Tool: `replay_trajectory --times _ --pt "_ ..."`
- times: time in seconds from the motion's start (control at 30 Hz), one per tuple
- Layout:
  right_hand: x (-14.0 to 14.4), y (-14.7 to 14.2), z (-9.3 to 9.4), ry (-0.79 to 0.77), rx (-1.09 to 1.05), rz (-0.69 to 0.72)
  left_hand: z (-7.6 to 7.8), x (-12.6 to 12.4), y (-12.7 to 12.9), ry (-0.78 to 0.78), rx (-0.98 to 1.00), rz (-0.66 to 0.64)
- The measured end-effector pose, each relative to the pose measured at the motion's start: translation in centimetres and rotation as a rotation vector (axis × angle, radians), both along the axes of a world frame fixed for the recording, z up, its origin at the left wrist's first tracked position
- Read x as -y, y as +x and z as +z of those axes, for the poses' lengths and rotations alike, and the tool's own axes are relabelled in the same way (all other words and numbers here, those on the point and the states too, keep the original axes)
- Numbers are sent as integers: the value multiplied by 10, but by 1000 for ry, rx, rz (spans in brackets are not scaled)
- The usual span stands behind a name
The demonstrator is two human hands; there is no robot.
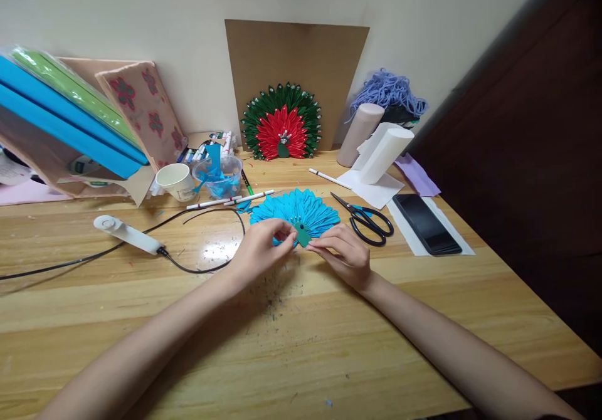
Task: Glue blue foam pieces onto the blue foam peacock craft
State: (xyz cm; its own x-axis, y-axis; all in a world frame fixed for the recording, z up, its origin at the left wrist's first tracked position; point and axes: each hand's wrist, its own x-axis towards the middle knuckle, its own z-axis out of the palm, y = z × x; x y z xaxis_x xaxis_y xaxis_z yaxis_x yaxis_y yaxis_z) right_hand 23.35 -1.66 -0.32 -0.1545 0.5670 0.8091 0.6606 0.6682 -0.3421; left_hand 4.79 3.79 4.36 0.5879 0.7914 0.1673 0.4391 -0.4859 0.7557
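Both my hands are down on the pale wooden table [329, 345], meeting at the lower edge of the fan-shaped turquoise paper peacock craft [297, 212]. My left hand [261, 251] has its fingertips pinched on that near edge, and my right hand [345, 254] pinches the small dark green paper body piece [303, 237] at the fan's centre (the two sets of fingertips nearly touch). The fan lies flat, mid-table, just ahead of me. Black-handled scissors [367, 219] lie just right of it, blades open, with a black phone [426, 222] on white paper beyond. To the left sits a white handheld device [126, 233] with its black cable [207, 244] looping toward the fan. A finished red-and-green paper peacock [281, 124] leans on brown cardboard [296, 63] against the wall.
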Motion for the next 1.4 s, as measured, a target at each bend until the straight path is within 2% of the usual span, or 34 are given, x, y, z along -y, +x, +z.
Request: replay_trajectory --times 0.13,0.3,0.43,0.63,0.7,0.87,1.0,1.1,1.3,1.4 --pt "1 0 0 -1 3 -18 4 -3 0 -89 33 -19" --pt "0 0 1 -5 7 -19 -4 2 2 -141 22 -116" --pt "-1 1 -1 9 8 20 -6 4 2 -75 5 -146" --pt "-1 0 -2 1 60 68 -11 5 2 131 -60 -164" --pt "-1 0 -1 1 59 70 -13 4 2 130 -51 -147" --pt "-2 1 0 -11 28 37 -15 -3 2 -73 22 -17" --pt "-2 2 -1 -22 13 5 -14 -5 3 -288 45 -67" --pt "-2 2 -2 -22 26 -2 -14 -3 5 -390 51 -81" --pt "-2 3 -6 -3 87 11 -16 -1 6 -440 38 -52" --pt "-1 2 -7 19 118 30 -18 3 6 -371 12 -49"
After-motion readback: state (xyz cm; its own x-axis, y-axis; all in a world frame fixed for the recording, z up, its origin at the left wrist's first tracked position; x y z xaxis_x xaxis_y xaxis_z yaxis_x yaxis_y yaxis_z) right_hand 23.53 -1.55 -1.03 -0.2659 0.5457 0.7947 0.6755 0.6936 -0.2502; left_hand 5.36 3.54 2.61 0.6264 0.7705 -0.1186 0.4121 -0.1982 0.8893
